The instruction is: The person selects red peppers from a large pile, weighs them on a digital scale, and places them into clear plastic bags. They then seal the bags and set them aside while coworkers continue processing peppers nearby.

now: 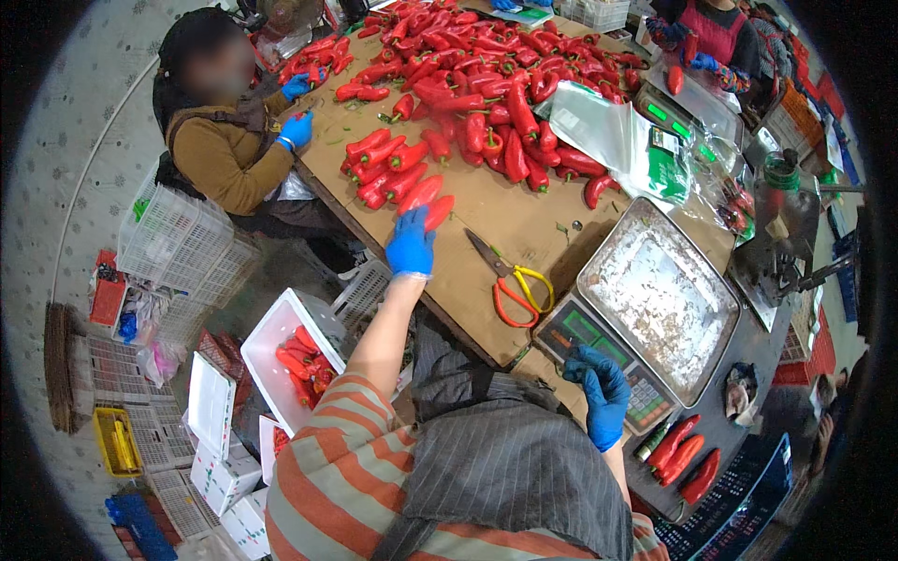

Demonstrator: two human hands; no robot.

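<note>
My left hand (410, 247), in a blue glove, is at the table's near left edge with its fingers around two red peppers (424, 192). They look slightly blurred, beside a small group of red peppers (384, 163). My right hand (600, 397), also gloved, hovers over the front of a digital scale (586, 329), fingers loosely bent and nothing visible in them. The scale's metal tray (659, 298) is worn and holds no peppers. Between my hands lie scissors (515, 277) with one red and one yellow handle.
A large heap of red peppers (484, 77) covers the table's far side. Plastic bags (631, 140) lie right of it. Several peppers (677, 459) rest below the scale. A foam box (270, 350) stands lower left. Co-workers (224, 154) (708, 42) are at the table.
</note>
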